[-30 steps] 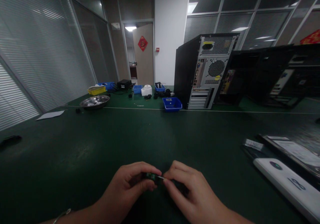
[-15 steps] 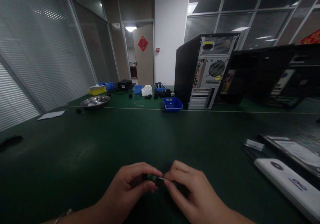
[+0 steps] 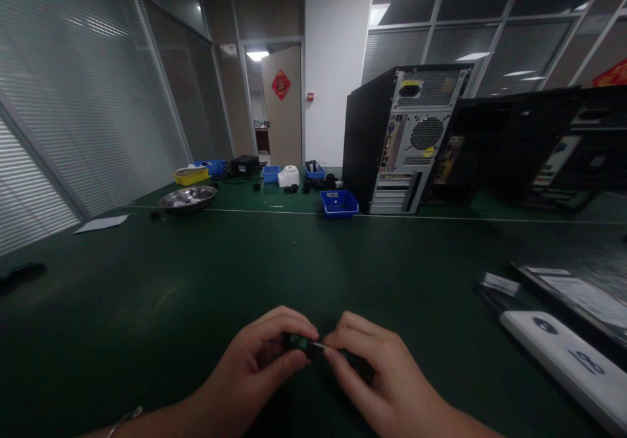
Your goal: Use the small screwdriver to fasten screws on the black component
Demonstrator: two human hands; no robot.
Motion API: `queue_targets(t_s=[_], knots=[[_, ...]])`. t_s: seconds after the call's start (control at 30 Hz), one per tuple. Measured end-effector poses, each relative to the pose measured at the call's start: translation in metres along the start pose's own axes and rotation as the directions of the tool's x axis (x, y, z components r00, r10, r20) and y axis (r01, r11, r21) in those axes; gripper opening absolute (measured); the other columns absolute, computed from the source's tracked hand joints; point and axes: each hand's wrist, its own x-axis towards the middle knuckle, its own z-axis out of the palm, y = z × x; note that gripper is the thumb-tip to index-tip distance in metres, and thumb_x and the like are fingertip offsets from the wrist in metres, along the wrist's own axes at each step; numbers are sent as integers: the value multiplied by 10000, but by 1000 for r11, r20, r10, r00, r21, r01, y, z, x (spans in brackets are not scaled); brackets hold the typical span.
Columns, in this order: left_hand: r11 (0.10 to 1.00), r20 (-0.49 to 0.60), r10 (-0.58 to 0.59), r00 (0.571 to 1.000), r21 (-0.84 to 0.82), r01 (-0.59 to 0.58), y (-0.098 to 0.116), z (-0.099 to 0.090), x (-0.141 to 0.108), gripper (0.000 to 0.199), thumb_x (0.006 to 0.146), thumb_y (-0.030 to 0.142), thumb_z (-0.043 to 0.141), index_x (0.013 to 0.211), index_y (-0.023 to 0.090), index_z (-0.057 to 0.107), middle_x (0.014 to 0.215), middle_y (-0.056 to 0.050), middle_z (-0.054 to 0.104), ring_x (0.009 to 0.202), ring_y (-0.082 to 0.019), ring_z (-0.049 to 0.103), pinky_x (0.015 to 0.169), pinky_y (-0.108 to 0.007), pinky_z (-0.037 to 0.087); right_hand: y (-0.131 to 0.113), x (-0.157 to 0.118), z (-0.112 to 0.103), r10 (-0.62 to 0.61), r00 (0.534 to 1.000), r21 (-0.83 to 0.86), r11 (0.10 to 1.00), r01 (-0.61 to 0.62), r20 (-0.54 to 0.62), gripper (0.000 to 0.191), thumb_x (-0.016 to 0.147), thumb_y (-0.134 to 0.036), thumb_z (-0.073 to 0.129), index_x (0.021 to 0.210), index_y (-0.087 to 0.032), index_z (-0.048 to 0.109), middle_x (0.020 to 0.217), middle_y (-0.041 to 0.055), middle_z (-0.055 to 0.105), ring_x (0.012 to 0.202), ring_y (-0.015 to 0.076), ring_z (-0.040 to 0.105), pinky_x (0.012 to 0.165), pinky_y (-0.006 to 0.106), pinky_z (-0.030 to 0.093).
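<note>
Near the bottom centre of the head view, my left hand [image 3: 262, 359] pinches a small green circuit board [image 3: 298, 341] between thumb and fingers. Facing it, my right hand [image 3: 375, 366] is closed on a thin tool with a dark handle [image 3: 360, 365]. The tool's metal shaft [image 3: 318, 344] points left and reaches the board's right end. Whether its tip touches the board is too small to tell. Both hands are just above the dark green table [image 3: 206, 275].
A blue tray [image 3: 339, 204] and a black computer tower [image 3: 406, 138] stand ahead. A metal bowl [image 3: 187, 199] sits back left, near a yellow tray [image 3: 192, 176]. On the right lie a white device [image 3: 563, 353] and a flat metal-cased unit [image 3: 582, 294].
The board and my left fingers have shifted slightly and the board's green face shows more. More of the dark handle shows under my right hand. The view has moved very slightly.
</note>
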Motion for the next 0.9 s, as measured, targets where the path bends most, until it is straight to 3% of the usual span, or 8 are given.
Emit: queue_targets(t_s=[0.1, 0.3, 0.43, 0.6, 0.77, 0.9], knots=[[998, -4, 56, 998, -14, -56, -3, -1, 0, 127, 821, 248, 690, 944, 227, 710, 1041, -45, 575, 987, -226, 574, 863, -336, 437, 1, 1, 0, -6, 1000, 14, 1000, 6, -1, 209, 947, -198, 488, 872, -193, 683, 800, 33, 614, 713, 160, 605, 619, 254, 437], [1000, -15, 7, 1000, 6, -7, -7, -2, 2, 111, 831, 232, 674, 937, 227, 710, 951, -18, 559, 904, -195, 548, 819, -322, 417, -1, 1, -1, -14, 1000, 40, 999, 15, -11, 210, 952, -203, 483, 903, -188, 687, 807, 39, 621, 719, 162, 612, 622, 256, 445], [978, 14, -72, 997, -196, 73, -12, 1, 2, 266, 794, 157, 722, 1034, 224, 627, 910, -4, 629, 866, -163, 592, 766, -279, 449, -3, 0, -2, -36, 999, 71, 997, 39, -36, 186, 950, -205, 487, 976, -187, 671, 848, 53, 642, 754, 173, 621, 668, 269, 469], [926, 47, -159, 986, -339, 166, -14, 5, 2, 297, 737, 77, 749, 916, 185, 538, 813, 10, 653, 643, -106, 617, 558, -203, 471, -4, -1, -1, -74, 997, 95, 993, 74, -9, 185, 926, -191, 498, 1000, -181, 667, 869, 68, 662, 749, 179, 631, 689, 282, 493], [912, -12, -173, 985, -380, 155, -10, 5, 5, 314, 705, 94, 777, 870, 187, 527, 1015, -22, 648, 595, -90, 645, 548, -227, 512, -4, -2, -1, -89, 996, 101, 991, 90, -17, 165, 922, -174, 502, 983, -189, 655, 876, 63, 674, 775, 180, 639, 696, 273, 495], [936, -23, -168, 985, -318, 152, -7, 2, 5, 230, 751, 169, 770, 888, 162, 585, 1098, -66, 654, 610, -93, 641, 603, -259, 515, -4, -1, -3, -81, 997, 125, 989, 82, -15, 160, 923, -169, 508, 986, -183, 654, 889, 62, 670, 791, 175, 642, 714, 269, 497]])
